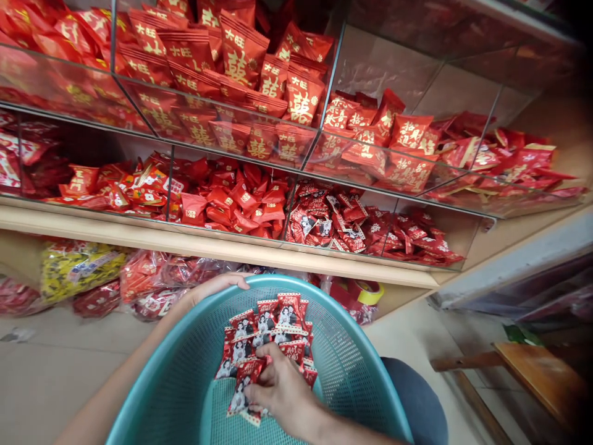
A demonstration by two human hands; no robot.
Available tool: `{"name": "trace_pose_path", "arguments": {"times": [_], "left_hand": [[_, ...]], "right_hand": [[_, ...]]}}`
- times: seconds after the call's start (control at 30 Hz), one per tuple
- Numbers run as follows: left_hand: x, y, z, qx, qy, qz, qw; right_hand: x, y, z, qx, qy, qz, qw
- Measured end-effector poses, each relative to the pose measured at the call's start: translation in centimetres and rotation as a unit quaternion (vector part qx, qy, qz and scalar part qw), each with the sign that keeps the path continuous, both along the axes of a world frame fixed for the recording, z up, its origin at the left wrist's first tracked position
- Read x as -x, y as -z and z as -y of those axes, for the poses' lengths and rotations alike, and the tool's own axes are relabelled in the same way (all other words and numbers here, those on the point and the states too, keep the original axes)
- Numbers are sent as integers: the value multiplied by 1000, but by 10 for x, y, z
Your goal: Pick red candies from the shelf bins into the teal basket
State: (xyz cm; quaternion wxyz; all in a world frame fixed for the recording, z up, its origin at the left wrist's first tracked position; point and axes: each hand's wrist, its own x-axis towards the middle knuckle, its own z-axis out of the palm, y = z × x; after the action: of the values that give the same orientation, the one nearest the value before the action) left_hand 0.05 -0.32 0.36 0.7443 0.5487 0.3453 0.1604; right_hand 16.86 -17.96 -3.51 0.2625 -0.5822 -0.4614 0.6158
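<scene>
In the head view a teal plastic basket with mesh walls is in front of me. My left hand is closed over its far left rim, the fingertips resting on the edge. Inside lie several red wrapped candies with a black-and-white couple printed on them, grouped in rough rows. My right hand reaches into the basket, thumb and fingers pinching one red candy packet at the near left of the group. Part of that packet and some candies behind my hand are hidden.
A shelf with clear dividers holds red candy packets in compartments. Below its wooden edge are bagged candies, one bag yellow, and a yellow tape roll. A wooden stool stands right; my knee is beside the basket.
</scene>
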Motion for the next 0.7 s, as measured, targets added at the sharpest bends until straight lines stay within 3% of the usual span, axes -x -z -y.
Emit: {"name": "trace_pose_path", "arguments": {"times": [0.27, 0.37, 0.5, 0.6, 0.7], "left_hand": [[1, 2, -2, -14, 2, -2, 1000], [1, 3, -2, -17, -1, -7, 1000], [1, -1, 1, -24, -1, -6, 1000], [0, -8, 4, -69, -28, -24, 997], [-1, -13, 5, -46, -25, -38, 998]], "right_hand": [[-1, 8, 2, -2, -30, 78, 996], [-6, 4, 2, -51, -60, 114, 990], [-13, -16, -2, -157, -83, 217, 960], [-18, -39, -9, -215, -102, 294, 926], [-27, -65, -23, -271, -108, 317, 903]]}}
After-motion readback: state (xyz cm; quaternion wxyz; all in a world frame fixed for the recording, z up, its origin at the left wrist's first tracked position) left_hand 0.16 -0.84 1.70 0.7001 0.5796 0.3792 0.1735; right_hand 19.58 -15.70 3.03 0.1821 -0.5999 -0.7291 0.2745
